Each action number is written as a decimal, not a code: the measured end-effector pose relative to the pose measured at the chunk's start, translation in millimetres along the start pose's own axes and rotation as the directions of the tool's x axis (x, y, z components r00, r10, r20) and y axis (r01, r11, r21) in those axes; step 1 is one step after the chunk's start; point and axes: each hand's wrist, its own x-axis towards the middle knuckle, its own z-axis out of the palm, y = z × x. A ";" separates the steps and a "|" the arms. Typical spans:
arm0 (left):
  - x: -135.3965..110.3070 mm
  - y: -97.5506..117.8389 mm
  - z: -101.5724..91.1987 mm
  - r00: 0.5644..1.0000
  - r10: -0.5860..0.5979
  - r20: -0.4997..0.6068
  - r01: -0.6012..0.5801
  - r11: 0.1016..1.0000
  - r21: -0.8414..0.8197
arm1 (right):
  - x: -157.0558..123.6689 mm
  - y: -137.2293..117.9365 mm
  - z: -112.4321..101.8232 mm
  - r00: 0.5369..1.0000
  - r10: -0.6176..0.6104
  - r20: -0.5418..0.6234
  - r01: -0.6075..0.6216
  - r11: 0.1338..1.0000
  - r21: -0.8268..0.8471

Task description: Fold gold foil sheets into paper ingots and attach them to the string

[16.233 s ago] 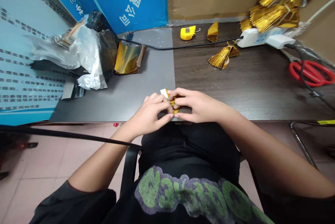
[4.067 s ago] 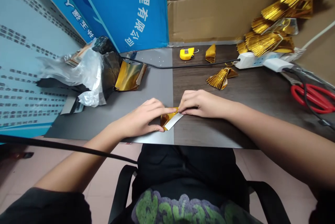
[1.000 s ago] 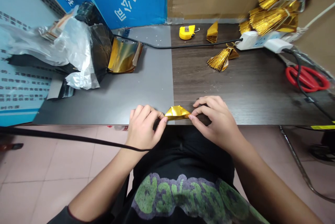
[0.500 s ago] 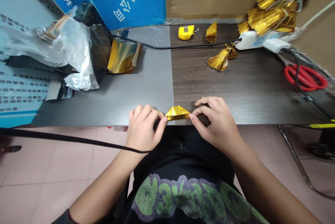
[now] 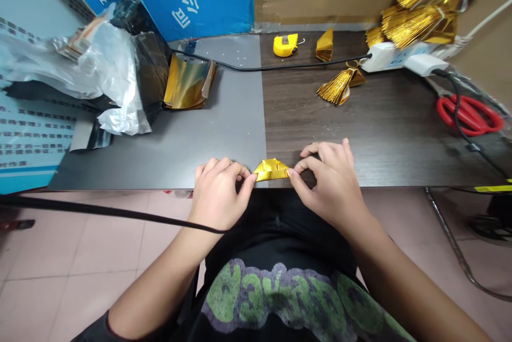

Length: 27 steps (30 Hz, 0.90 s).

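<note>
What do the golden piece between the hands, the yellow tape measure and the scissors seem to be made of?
Golden piece: probably metallic-coated paper or foil, glossy, with bright reflections and crisp folds.
Yellow tape measure: likely hard plastic case, judging by its smooth, solid colour.
Scissors: evenly red, smooth handles suggest plastic; the greyish blade part looks like metal.

Single head-worn view, facing forward and down over hands (image 5: 219,192), desk (image 5: 228,128).

Gold foil (image 5: 272,171) now folded into a trapezoid, white strip now hidden, hands (image 5: 220,192) shifted to its ends
</note>
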 end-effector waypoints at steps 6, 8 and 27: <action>0.9 1.3 -0.3 1.000 0.005 -0.007 -0.005 1.000 0.025 | 1.9 -2.0 -1.0 1.000 0.002 0.013 -0.002 1.000 -0.009; 2.8 2.1 -1.3 1.000 0.014 0.007 -0.014 0.998 0.058 | 2.9 -2.3 -1.6 1.000 -0.005 0.023 0.006 1.000 -0.018; 9.2 3.0 -7.2 0.991 0.116 0.072 -0.128 0.973 0.192 | 1.3 0.8 -0.1 1.000 -0.027 0.014 0.027 0.999 -0.021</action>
